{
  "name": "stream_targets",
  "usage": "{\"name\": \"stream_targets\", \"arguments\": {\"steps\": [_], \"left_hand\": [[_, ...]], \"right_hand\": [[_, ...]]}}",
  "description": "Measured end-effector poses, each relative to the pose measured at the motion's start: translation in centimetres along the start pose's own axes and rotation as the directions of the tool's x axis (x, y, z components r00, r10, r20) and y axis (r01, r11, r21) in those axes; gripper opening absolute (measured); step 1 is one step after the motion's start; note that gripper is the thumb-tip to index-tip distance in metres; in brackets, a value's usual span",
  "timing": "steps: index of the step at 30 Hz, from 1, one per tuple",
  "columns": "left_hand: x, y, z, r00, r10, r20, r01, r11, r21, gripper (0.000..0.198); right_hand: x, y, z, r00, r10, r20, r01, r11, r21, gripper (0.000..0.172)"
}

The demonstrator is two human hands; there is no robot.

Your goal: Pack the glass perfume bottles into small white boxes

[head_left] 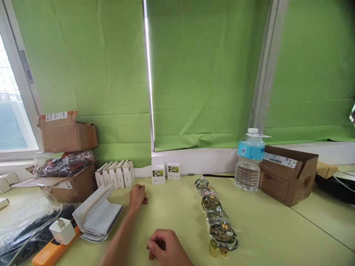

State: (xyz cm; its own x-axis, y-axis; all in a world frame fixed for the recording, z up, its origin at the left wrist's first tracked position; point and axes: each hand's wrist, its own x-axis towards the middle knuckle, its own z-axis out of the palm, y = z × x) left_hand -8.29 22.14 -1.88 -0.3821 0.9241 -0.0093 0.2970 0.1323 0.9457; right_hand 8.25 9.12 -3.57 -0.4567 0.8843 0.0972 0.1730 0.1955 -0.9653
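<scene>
My left hand (138, 197) rests on the table with its fingers curled in, beside a row of slim white boxes (128, 175), and nothing shows in it. Closer to me, my right hand (167, 246) is loosely closed, with thumb and fingers bent together and no object visible between them. Two small white boxes with a green flower picture, one on the left (158, 174) and one on the right (173, 171), stand upright against the wall. To the right of my hands runs a line of round clear glass bottles (219, 218) with gold parts. A gold cap (213, 248) is at its near end.
Folded white cardboard sheets (100, 218), an orange tool (55, 251) and a white charger (62, 231) lie at left. Behind them are stacked brown boxes (63, 133). A large water bottle (249, 162) and an open brown carton (288, 175) stand at the right.
</scene>
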Motion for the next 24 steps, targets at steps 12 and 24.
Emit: {"name": "stream_targets", "arguments": {"steps": [12, 24], "left_hand": [[0.7, 5.8, -5.7, 0.888, 0.399, -0.227, -0.255, 0.84, 0.479, 0.047], [0.7, 5.4, -7.7, 0.931, 0.345, -0.122, -0.14, 0.642, 0.753, 0.044]], "right_hand": [[-0.2, 0.2, -0.2, 1.0, -0.004, 0.024, 0.005, 1.0, -0.009, 0.017], [-0.4, -0.1, -0.1, 1.0, 0.006, 0.014, -0.006, 1.0, -0.023, 0.022]]}}
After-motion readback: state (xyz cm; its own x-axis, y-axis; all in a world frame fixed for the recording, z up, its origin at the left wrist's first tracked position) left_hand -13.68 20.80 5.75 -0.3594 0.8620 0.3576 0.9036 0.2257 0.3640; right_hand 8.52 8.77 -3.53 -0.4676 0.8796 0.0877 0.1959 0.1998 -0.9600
